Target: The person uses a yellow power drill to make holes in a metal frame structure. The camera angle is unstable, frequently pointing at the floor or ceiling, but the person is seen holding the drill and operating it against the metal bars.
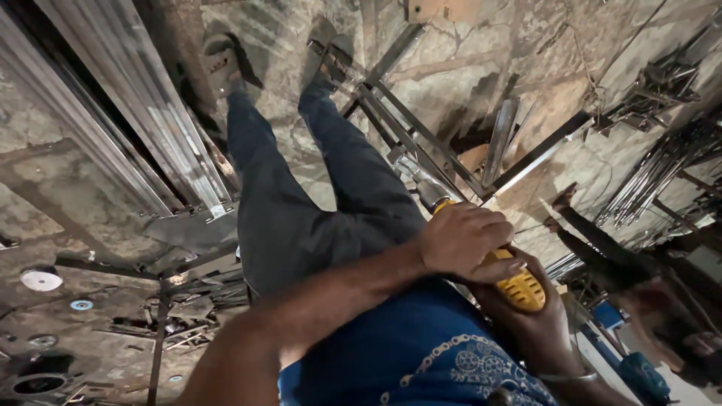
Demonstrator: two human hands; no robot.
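Tool: a yellow ribbed-plastic angle grinder [505, 272], its grey metal head lying against a dark steel frame [421, 146] on the floor.
Left hand [468, 240]: fingers wrapping closed over the grinder's body.
Right hand [534, 319]: gripping the grinder's rear end from beneath.
Surface: cracked, mottled stone floor [466, 68], with shiny metal bars [143, 113] lying alongside.
Hidden: the grinder's disc is not showing; another person's foot [562, 198] is blurring at the right.

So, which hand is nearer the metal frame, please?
Left. The left hand grips the yellow grinder's front, short of the metal frame; the right hand holds its rear, farther back.
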